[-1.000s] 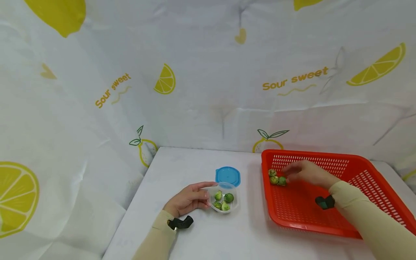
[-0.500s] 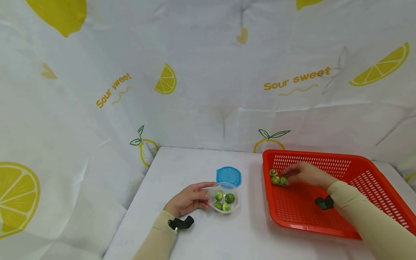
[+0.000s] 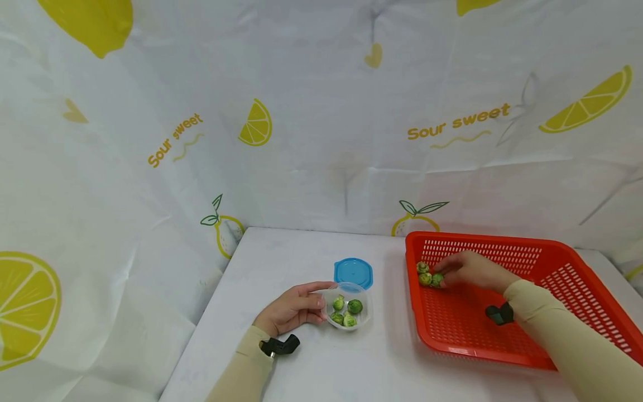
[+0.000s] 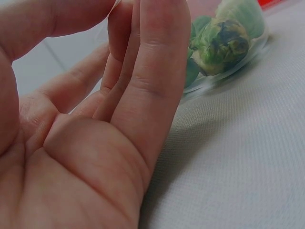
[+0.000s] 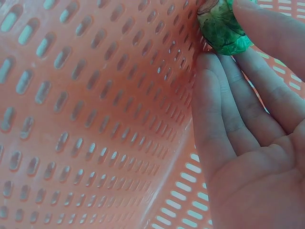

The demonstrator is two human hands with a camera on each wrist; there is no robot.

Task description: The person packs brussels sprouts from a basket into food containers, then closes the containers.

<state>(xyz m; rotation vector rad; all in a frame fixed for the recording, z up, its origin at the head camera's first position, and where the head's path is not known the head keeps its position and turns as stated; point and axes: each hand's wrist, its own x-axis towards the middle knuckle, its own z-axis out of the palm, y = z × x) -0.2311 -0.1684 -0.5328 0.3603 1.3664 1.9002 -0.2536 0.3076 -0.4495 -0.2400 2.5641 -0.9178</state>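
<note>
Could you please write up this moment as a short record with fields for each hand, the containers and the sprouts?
Left hand: steadies the clear bowl on the white table.
Right hand: inside the red basket, fingers pinching a sprout.
Bowl contents: a few sprouts.
Basket contents: three sprouts in the near-left corner, one untouched.
Lid: blue, flat on the table behind the bowl.

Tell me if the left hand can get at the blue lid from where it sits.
Probably yes. The left hand holds the clear bowl, and the blue lid lies on the table just behind that bowl with nothing over it; the hand would need to let go first.
</note>
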